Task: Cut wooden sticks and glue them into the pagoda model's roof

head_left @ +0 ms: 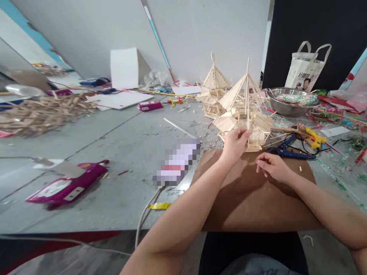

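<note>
Room to pass lies over the brown sheet point(255, 202), blocked beyond by the stick model point(262, 123).

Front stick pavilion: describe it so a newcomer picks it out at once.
On the grey table, find the brown sheet at the near edge. At that sheet's far edge stands the front stick pavilion, with the left hand at its base. Unlike the rear pavilion behind it to the left, it is nearer and shows open gaps in its roof's right side.

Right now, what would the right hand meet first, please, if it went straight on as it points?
The right hand would probably meet the nearer pale wooden-stick model at its base, or the left hand; depth leaves which unclear.
</note>
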Tool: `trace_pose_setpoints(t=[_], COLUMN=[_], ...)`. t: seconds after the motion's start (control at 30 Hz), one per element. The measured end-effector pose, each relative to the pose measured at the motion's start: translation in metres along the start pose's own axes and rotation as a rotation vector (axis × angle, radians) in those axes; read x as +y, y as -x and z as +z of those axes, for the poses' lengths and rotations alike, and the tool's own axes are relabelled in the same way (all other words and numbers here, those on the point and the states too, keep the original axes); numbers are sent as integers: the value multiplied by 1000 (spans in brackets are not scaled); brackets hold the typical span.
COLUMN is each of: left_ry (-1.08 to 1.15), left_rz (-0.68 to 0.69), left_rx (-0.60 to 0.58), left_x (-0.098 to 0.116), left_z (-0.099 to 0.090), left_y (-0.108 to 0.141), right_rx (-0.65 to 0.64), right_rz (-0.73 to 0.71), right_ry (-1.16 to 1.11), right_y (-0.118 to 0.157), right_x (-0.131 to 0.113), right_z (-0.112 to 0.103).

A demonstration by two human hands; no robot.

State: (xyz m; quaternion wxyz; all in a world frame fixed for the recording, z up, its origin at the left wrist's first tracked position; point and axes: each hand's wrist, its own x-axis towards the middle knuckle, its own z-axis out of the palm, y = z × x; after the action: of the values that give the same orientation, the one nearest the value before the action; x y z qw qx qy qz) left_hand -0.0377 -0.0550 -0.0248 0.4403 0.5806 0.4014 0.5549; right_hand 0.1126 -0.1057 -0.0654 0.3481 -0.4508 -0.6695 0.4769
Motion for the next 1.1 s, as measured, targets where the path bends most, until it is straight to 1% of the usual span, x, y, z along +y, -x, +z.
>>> trace_pose_setpoints(t=[0.17,0.27,0.33,0.4,0.47,0.5,0.53,0.6,0.73,0.87,0.97,1.1], left_ry=[-45,-61,-66,-66,-74,-81,-91,-113,-108,-81,-75,-79], left_rz=[6,4,2,8,19,26,33,44,35,15,15,3], left_rx=[-6,-14,-20,-24,-26,-24,-21,-14,-11,-18,-24,-19], left_x=[5,6,6,4,2,0,-1,-3,-1,2,1,0], left_z=[1,0,0,0,0,0,0,0,0,1,0,0], left_y=[3,3,2,1,-1,-2,-3,-5,-4,-2,-3,-3], right_rx=[22,71,171,329,498,561,604,647,666,646,607,538], right_rz=[-7,-69,-177,-307,-426,-488,-540,-582,-522,-448,-385,-267], right_ry=[18,104,208,276,286,296,314,375,442,426,324,119], right_y=[1,3,1,-6,-19,-28,-38,-61,-99,-121,-131,-136], right_x=[0,-12,-30,-54,-78,-89,-99,-111,-118,-118,-121,-127], right_z=[-2,-10,-20,-32,-45,-51,-56,-64,-68,-64,-57,-49])
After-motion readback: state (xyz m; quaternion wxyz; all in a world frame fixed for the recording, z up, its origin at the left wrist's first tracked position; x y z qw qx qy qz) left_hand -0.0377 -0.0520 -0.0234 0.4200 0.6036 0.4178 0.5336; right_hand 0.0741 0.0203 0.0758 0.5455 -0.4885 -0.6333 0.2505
